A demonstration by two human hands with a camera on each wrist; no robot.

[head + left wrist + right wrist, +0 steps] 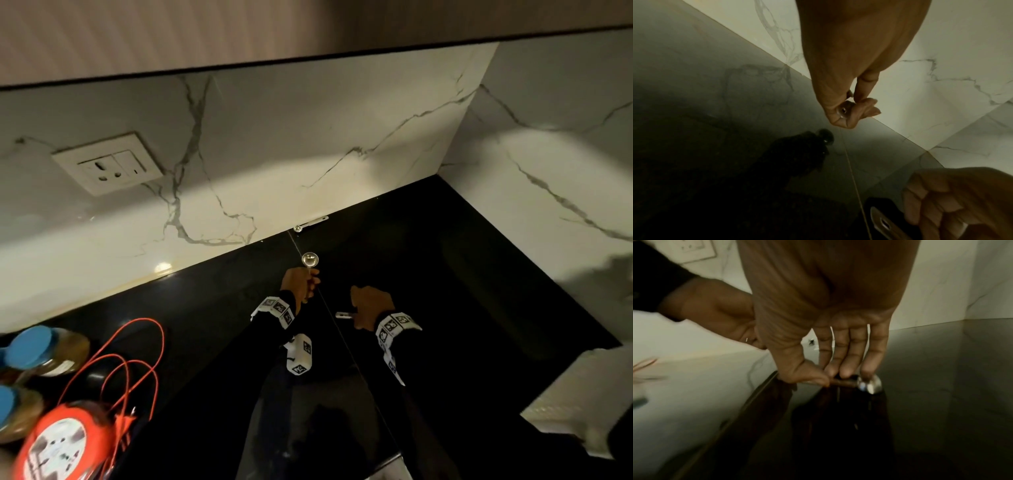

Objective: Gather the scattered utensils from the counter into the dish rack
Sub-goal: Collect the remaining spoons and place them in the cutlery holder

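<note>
Spoons are being collected: one spoon is pinched in the left hand, a second spoon by the right hand at the counter. A third spoon lies against the wall (rack unseen); both grips should be kept firm.

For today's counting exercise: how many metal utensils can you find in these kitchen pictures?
3: a spoon in the left hand, one in the right hand, one against the wall. Others may be hidden.
</note>
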